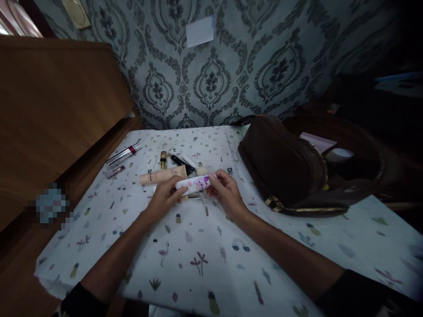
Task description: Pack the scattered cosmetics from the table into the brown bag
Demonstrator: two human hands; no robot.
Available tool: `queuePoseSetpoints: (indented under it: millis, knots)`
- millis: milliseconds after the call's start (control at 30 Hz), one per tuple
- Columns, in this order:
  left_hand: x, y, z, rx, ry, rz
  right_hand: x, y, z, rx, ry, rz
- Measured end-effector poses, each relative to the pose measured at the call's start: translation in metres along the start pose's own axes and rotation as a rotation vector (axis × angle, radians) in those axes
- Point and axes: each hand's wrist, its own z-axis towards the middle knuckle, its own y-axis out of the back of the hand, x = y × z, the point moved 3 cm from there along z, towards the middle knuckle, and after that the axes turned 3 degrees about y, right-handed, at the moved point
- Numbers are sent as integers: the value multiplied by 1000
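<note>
Between my two hands is a slim white case (193, 185) with a purple cartoon print, held level above the table. My left hand (166, 193) pinches its left end, thumb on the near side. The fingers of my right hand (228, 192) close on its right end. Just behind it lies a beige cosmetic tube (163, 175). Farther back are a small gold-and-black cosmetic piece (163, 160), a black tube (181, 163) and a white-handled brush (194, 165). Partly hidden under the case is another slim item (192, 197).
A silver tube (124, 154) and a small clear-and-red tube (115, 171) lie at the table's left. At right stands an unzipped dark brown bag (280, 163). The patterned tablecloth (198, 246) covers the table; a wooden cabinet (59, 97) borders it on the left.
</note>
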Motion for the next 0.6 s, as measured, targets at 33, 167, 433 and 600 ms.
queuePoseSetpoints:
  millis: [33, 167, 433, 600]
  knots:
    - [-2, 1, -1, -16, -24, 48, -1, 0, -1, 6, -7, 4]
    - [-3, 1, -3, -23, -15, 56, 1, -1, -3, 56, -11, 37]
    - [6, 1, 0, 3, 34, -56, 6, 2, 0, 35, 10, -21]
    - [-2, 3, -6, -65, -102, 270, 3, 4, 1, 22, -12, -87]
